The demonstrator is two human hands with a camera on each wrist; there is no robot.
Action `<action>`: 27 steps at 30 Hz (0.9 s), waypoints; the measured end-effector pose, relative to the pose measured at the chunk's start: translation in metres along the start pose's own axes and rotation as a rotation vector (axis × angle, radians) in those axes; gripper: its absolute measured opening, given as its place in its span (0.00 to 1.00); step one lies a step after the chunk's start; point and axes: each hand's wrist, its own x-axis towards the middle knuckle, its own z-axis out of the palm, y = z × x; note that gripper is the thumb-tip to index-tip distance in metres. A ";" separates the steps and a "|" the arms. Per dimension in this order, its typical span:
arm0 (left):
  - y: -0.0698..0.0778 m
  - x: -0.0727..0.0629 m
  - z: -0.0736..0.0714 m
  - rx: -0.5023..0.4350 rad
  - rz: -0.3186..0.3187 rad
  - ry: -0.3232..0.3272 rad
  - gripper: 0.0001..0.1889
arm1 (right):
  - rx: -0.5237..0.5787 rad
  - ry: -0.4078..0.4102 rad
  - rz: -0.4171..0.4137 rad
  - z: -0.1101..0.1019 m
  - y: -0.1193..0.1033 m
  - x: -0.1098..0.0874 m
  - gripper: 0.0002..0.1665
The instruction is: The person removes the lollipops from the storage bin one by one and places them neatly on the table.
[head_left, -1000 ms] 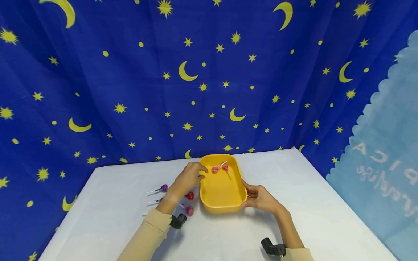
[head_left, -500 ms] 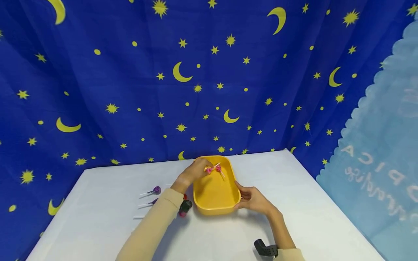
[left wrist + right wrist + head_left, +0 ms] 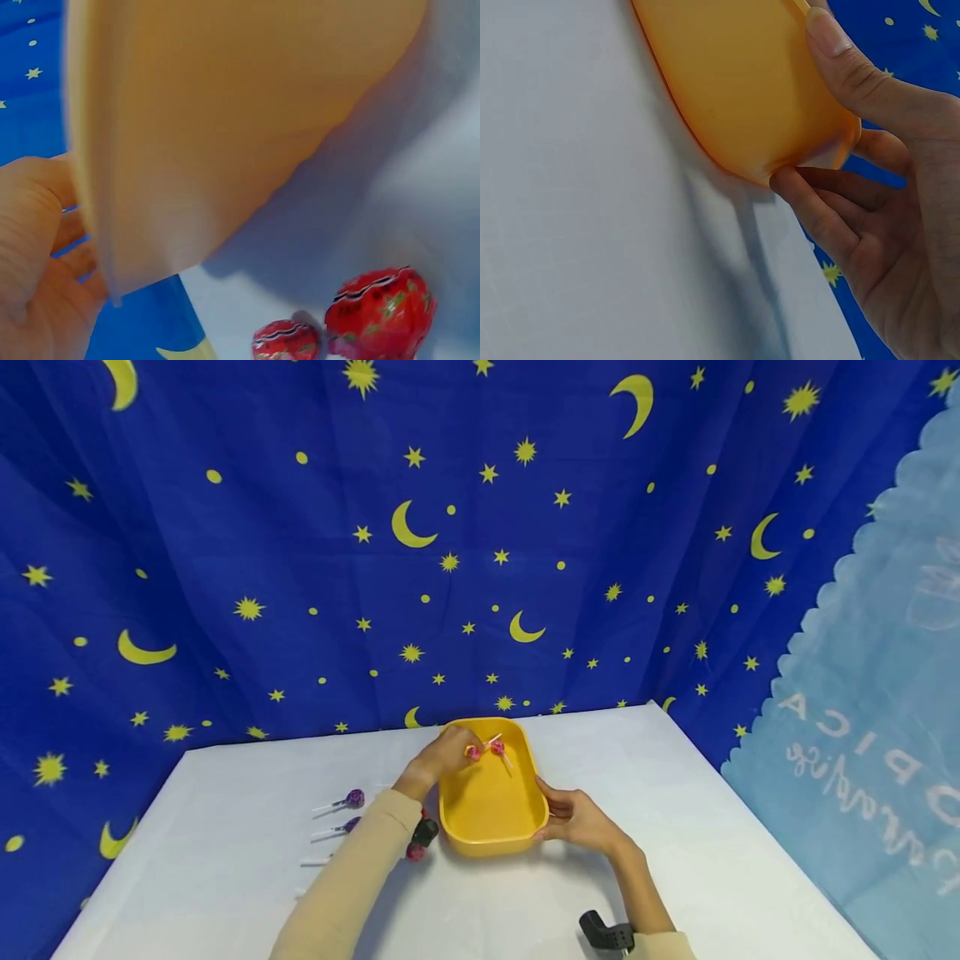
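Note:
A yellow tray stands near the back of the white table, with two pink lollipops lying inside at its far end. My left hand reaches over the tray's left rim and pinches the left lollipop at its candy head. The other lollipop lies just to the right, the sticks close together. In the left wrist view the tray wall hides my left fingertips. My right hand grips the tray's near right side; in the right wrist view the thumb lies along the rim, with fingers at the outer wall.
Left of the tray lie purple lollipops and a reddish one, partly covered by my left sleeve. Red candy heads show close in the left wrist view. A dark blue star-and-moon curtain hangs behind the table.
My left hand has moved from the tray's left rim inward to the left pink lollipop. My right hand keeps its grip on the tray. The head view has turned slightly right.

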 end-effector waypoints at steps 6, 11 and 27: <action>0.006 0.000 0.008 0.069 -0.118 -0.073 0.11 | -0.007 0.008 -0.004 -0.001 0.002 0.000 0.56; 0.008 -0.002 0.012 0.129 -0.118 -0.081 0.09 | 0.002 0.001 -0.001 -0.001 0.002 -0.001 0.56; 0.007 -0.012 0.009 0.155 -0.057 -0.157 0.02 | -0.016 0.000 0.000 -0.001 0.001 -0.001 0.57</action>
